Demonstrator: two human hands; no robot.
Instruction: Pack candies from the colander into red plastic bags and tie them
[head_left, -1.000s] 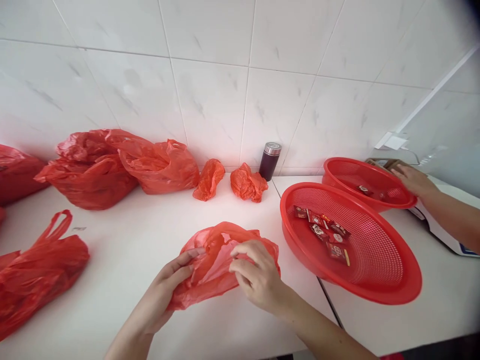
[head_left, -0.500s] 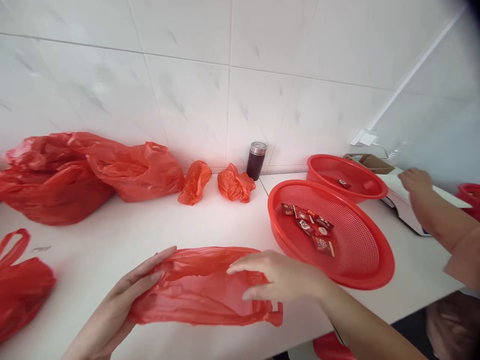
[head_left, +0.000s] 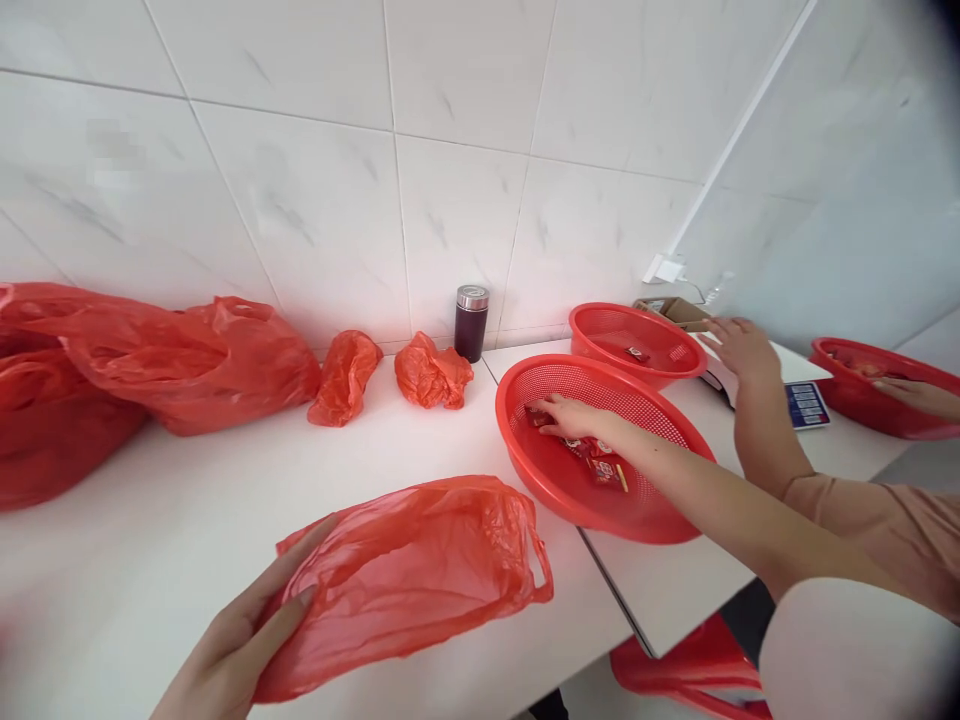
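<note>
My left hand is closed on the left side of a red plastic bag, thumb outside and fingers in its mouth. The bag lies gaping over the white table, with one handle loop at its right end. My right hand is inside a red perforated basket, fingers apart and reaching over a small wrapped packet at the basket's left side. Nearby in the basket lie more small red and brown packets, partly hidden under my forearm.
Behind stand a second red basket, a dark flask, crumpled red bags and large red bags. At the right, a co-worker's hand is over a scale. Another person's hand is in a third basket.
My right hand has left the bag's mouth and moved right into the near basket. My left hand keeps the bag. The view has swung to the right.
</note>
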